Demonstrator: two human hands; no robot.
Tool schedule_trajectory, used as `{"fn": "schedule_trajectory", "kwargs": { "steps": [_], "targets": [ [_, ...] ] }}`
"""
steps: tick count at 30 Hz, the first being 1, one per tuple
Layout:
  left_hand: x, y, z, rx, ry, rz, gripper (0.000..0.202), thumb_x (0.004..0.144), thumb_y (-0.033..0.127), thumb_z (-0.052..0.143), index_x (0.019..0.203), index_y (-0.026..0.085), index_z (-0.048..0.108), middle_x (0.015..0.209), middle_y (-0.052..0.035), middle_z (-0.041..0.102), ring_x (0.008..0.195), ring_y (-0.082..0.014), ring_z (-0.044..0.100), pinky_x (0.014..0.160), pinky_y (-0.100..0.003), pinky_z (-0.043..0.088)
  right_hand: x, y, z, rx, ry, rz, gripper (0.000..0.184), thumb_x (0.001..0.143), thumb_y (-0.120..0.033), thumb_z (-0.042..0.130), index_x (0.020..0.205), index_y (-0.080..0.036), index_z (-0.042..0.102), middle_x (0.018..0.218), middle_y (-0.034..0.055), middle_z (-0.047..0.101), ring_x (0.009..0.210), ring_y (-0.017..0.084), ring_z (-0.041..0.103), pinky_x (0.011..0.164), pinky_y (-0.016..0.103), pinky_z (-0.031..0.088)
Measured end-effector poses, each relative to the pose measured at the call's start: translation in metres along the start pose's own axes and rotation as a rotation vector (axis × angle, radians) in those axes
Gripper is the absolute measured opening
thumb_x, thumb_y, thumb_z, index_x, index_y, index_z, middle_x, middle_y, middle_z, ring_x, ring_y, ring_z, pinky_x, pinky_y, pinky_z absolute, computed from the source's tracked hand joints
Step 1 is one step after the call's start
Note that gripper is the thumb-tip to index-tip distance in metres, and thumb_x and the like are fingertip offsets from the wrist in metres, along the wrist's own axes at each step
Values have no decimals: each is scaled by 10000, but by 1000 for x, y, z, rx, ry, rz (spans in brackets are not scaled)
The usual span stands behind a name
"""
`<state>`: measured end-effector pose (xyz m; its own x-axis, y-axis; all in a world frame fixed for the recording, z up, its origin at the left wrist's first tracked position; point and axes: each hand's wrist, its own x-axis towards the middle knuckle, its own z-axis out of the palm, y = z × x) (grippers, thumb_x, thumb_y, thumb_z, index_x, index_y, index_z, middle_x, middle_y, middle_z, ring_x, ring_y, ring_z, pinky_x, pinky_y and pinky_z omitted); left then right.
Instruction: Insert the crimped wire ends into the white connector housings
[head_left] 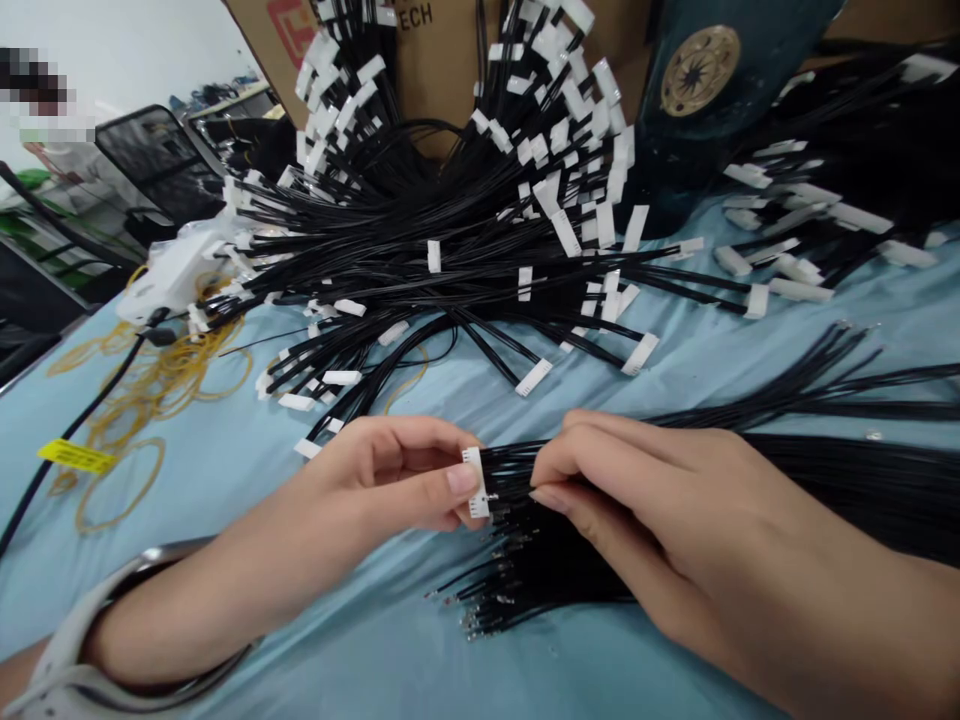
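Observation:
My left hand (397, 475) pinches a small white connector (475, 483) between thumb and fingers. Short black wires run from that connector to the right. My right hand (637, 500) is closed on those black wires (510, 468) just right of the connector, fingertips pressed together. Under both hands lies a bundle of loose black wires with bare metal ends (487, 590), spread over the light blue cloth (375, 640). A band sits on my left wrist.
A big heap of black wire harnesses with white connectors (465, 220) fills the back. More lie at the right (795, 250). Yellow rubber bands (150, 390), a white device (169, 275) and a black cable with a yellow tag (75, 455) lie left. A cardboard box (442, 60) stands behind.

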<state>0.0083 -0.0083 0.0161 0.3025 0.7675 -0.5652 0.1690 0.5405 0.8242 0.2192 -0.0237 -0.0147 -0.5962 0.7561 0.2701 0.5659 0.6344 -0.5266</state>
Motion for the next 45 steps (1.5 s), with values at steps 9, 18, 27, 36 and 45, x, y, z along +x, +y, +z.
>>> {"fn": "schedule_trajectory", "kwargs": {
  "steps": [9, 18, 27, 36, 45],
  "targets": [
    [0, -3, -3, -22, -16, 24, 46, 805, 199, 793, 802, 237, 819, 674, 27, 757, 662, -110, 662, 616, -144, 504, -2, 0, 0, 31, 16, 32, 259, 938, -84, 428, 782, -185, 608, 698, 3, 612, 549, 137, 576, 518, 270, 480],
    [2, -2, -1, -12, -15, 41, 27, 776, 192, 799, 781, 216, 810, 665, 31, 748, 649, -106, 656, 617, -143, 513, 5, -4, -5, 272, -58, 251, 247, 931, -137, 502, 721, -215, 607, 661, -40, 640, 552, 108, 579, 523, 255, 437],
    [-1, -5, 4, -4, -2, 107, 79, 818, 139, 753, 809, 204, 797, 706, 49, 764, 682, -92, 646, 644, -131, 495, 6, -9, -7, 381, -130, 406, 307, 919, -255, 477, 635, -227, 592, 557, -27, 622, 467, 116, 528, 406, 257, 337],
    [-3, -6, 5, 6, 12, 105, 33, 786, 169, 810, 792, 200, 800, 671, 54, 752, 653, -98, 638, 602, -141, 478, 5, -9, -10, 413, -226, 510, 322, 919, -370, 432, 687, -248, 619, 588, -2, 638, 496, 148, 552, 378, 256, 331],
    [-3, -8, 6, 13, 62, 119, 112, 721, 138, 859, 764, 218, 793, 657, 50, 755, 643, -96, 639, 607, -127, 501, 6, -10, -5, 468, -162, 489, 264, 931, -287, 475, 726, -233, 631, 592, -21, 624, 491, 116, 534, 416, 220, 375]
  ]
}}
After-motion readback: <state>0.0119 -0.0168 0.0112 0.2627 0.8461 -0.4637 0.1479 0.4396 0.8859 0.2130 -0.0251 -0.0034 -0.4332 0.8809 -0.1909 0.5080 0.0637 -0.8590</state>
